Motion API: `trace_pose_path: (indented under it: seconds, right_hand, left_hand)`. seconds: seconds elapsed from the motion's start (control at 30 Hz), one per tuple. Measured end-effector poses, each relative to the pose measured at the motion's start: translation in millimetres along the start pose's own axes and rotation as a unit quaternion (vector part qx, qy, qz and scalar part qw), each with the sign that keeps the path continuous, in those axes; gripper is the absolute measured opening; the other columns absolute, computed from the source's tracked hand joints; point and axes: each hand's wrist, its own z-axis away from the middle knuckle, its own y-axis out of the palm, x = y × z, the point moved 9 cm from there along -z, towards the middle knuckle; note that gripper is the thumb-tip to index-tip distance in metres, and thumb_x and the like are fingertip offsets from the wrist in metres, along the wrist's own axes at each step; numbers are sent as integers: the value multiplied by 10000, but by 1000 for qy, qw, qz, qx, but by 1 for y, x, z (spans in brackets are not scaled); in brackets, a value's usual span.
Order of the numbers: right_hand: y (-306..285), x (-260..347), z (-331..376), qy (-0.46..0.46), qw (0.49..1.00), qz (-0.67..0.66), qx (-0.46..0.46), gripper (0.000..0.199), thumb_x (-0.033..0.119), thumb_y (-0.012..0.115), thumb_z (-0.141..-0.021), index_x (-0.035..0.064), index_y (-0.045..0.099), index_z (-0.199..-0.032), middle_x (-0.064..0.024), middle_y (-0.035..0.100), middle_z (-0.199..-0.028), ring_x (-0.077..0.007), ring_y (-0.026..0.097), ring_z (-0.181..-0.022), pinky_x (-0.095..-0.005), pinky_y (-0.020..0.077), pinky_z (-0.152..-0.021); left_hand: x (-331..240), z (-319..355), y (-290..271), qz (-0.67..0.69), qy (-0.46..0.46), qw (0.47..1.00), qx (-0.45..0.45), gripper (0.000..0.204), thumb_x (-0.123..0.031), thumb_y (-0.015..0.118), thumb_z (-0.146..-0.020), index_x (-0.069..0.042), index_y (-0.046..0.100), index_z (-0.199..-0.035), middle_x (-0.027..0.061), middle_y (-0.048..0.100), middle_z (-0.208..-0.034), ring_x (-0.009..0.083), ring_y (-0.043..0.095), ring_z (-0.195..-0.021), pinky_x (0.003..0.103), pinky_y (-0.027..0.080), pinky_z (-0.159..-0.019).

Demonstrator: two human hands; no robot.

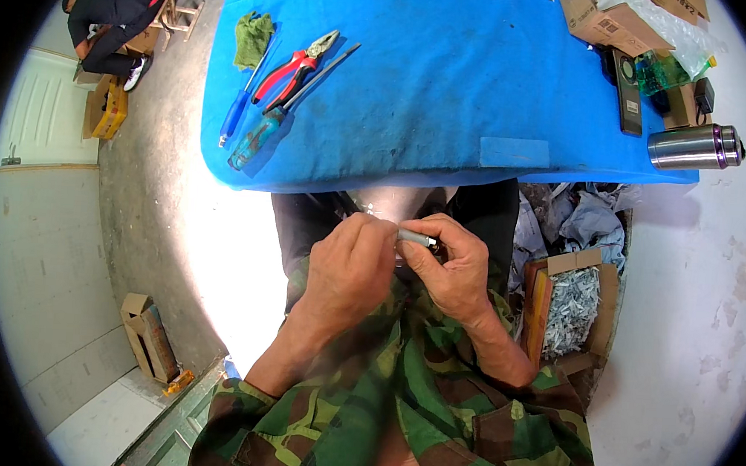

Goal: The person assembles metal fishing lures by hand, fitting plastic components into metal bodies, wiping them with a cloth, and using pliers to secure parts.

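My left hand (350,261) and my right hand (454,268) meet just below the near edge of the blue-covered table (450,84), over my lap. Between their fingertips they pinch a small grey metal cylinder (415,236) that lies roughly level, its right end against a small brownish part hidden under my right fingers. Both hands have their fingers closed on the piece. My camouflage sleeves come in from the lower edge.
On the blue cloth lie red-handled pliers (293,66), a blue-handled screwdriver (264,128), a blue pen-like tool (237,114) and a green rag (252,38). A steel flask (694,148) and cardboard boxes sit at the right. A box of small metal parts (573,305) stands by my right side. Another person (113,12) crouches at far left.
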Motion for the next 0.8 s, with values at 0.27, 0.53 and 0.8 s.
trace_pose_path:
  seconds: [0.27, 0.53, 0.8]
  right_hand:
    - [2, 43, 10, -150, 986, 63, 46, 258, 39, 823, -891, -10, 762, -1137, -127, 744, -1057, -192, 714, -955, -304, 552, -805]
    - [-13, -4, -1, -29, 997, -61, 46, 293, -26, 756, -951, -50, 697, -1237, -114, 629, -1255, -162, 682, -992, -284, 574, -838]
    - [-8, -7, -3, 2, 995, -92, 26, 304, 20, 789, -922, 28, 731, -1220, -42, 656, -1236, -95, 630, -1038, -234, 518, -793]
  left_hand:
    - [68, 15, -16, 93, -176, 977, -81, 55, 0, 698, -974, 18, 679, -1022, 76, 654, -831, 142, 611, -683, 284, 475, -584]
    - [50, 8, -14, 143, -173, 974, 30, 57, 18, 707, -964, 14, 689, -1018, 109, 678, -901, 190, 641, -728, 301, 504, -644]
    - [37, 1, -13, 86, -85, 993, 2, 187, 57, 708, -927, -16, 722, -1098, 140, 717, -1051, 244, 717, -832, 346, 567, -705]
